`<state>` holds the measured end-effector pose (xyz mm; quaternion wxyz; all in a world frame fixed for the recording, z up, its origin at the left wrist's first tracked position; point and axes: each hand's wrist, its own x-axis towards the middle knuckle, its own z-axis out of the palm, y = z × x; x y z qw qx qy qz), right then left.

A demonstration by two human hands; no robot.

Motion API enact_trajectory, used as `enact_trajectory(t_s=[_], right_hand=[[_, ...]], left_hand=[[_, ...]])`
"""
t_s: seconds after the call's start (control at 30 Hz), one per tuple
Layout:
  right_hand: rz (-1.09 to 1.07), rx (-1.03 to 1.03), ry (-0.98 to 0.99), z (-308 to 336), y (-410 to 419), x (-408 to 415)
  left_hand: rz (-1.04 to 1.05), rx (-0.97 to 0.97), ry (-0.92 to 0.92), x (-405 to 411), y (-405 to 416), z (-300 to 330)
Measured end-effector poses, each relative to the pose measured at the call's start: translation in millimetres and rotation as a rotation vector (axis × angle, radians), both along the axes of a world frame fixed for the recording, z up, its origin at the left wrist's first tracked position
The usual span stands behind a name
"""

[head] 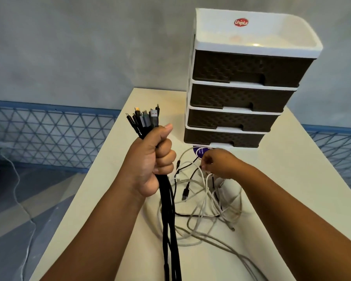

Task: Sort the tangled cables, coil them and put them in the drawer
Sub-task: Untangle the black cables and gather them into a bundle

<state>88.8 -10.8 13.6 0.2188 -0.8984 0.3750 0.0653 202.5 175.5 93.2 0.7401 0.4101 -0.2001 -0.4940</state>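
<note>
From the head view, the left hand [150, 159] is clenched round a bundle of black cables [168, 216], their plugs fanned out above the fist and their lengths hanging down past the near edge of the table [292, 179]. The right hand [217, 163] reaches into the tangle of white and black cables [203, 201] lying mid-table, its fingertips pinching a strand there; which cable it has I cannot tell. The drawer unit [241, 94] stands at the far edge, all four dark drawers closed, just beyond the tangle. By my reading the sorting step is in hand: black leads are being drawn out and gathered by their ends, and no coiling has begun. The next move likely calls for working the pinched strand free without tightening the knots, then adding it to the fist.
</note>
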Motion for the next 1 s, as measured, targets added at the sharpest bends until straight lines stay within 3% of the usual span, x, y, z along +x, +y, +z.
enact_trajectory(t_s=[0.2,0.3,0.5,0.63,0.77,0.83,0.9,1.0], right_hand=[[-0.342,0.429,-0.457,60,-17,-19],[-0.395,0.504,-0.665,97,-11,-24],[-0.341,0.343,-0.966,129,2,-34],[-0.296,0.154,-0.833,127,7,-40],[-0.271,0.133,-1.112,146,10,-42],[-0.251,0.043,-1.027,150,9,-41],[-0.241,0.079,-0.946,150,9,-42],[-0.323,0.169,-1.206,154,12,-44]], left_hand=[[0.008,0.025,0.002,-1,-6,-1],[0.0,0.022,0.002,-4,-9,0],[-0.006,0.041,0.004,-8,-13,2],[0.007,0.054,0.025,-8,-12,1],[0.002,0.048,0.022,-7,-11,2],[-0.003,0.047,0.024,-9,-11,2],[-0.005,0.041,0.027,-10,-11,2],[-0.008,0.029,0.014,-10,-11,3]])
